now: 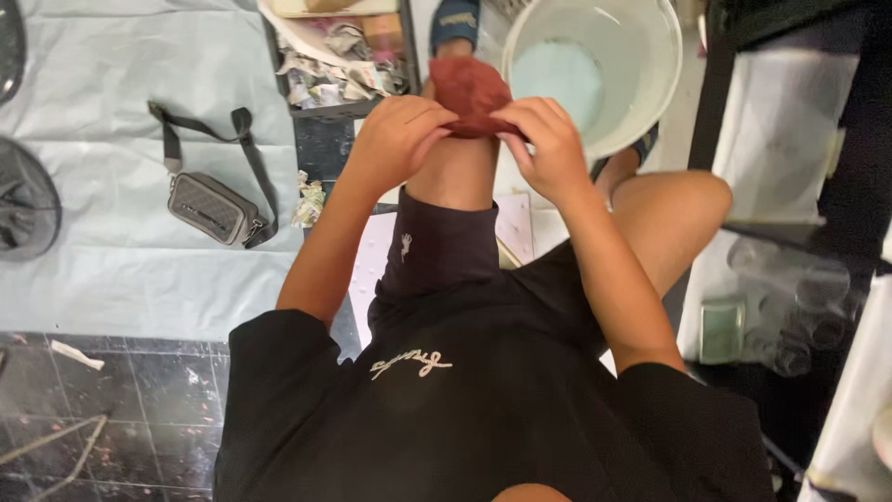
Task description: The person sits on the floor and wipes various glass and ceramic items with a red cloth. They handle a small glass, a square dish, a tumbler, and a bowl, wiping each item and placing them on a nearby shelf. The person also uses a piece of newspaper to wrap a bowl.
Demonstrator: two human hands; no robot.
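Note:
A lump of reddish-brown clay rests on my raised left knee, near the top middle of the head view. My left hand grips its left lower edge with bent fingers. My right hand pinches its right lower edge. Both hands press the clay down over the knee. I wear dark shorts and a black shirt.
A white bucket stands just beyond the clay, right of my sandalled foot. A dark tray with crumpled paper scraps lies to the left. A grey shoulder bag lies on pale sheeting. A dark shelf unit stands at the right.

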